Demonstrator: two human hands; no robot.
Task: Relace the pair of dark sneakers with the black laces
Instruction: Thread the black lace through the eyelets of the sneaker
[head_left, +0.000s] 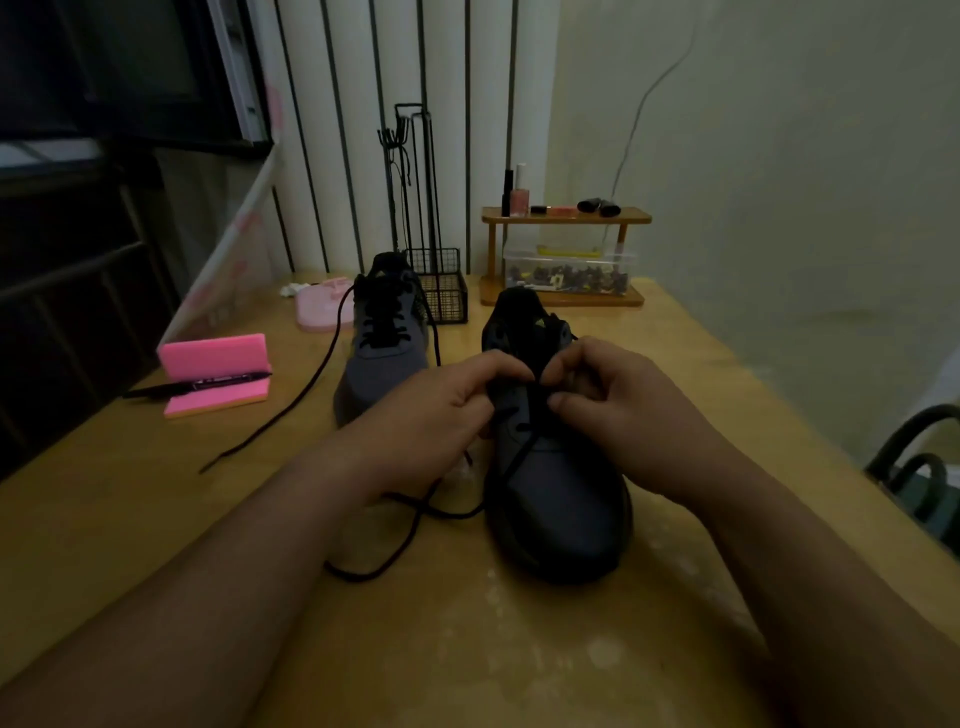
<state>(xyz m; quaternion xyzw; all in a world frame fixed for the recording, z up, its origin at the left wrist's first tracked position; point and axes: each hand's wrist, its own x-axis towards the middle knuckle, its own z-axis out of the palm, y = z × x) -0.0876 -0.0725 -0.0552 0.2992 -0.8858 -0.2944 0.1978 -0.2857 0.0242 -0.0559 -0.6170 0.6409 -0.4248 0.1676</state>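
Note:
Two dark sneakers stand on the wooden table (571, 649), toes toward me. The near sneaker (558, 499) is in the middle, and both my hands work at its eyelets. My left hand (441, 410) curls its fingers at the shoe's left side and pinches the black lace (415, 519), which trails off in a loop on the table. My right hand (613, 400) pinches the lace at the shoe's middle. The far sneaker (382, 343) stands to the left with a lace crossed through its eyelets; its loose end (291, 405) runs out toward the table's left edge.
A pink holder (218, 371) with a black marker stands at the left. A pink flat object (322, 309), a black wire basket (441, 291) and a wooden shelf (563, 260) with bottles and a clear box line the back. A chair (914, 467) stands at the right.

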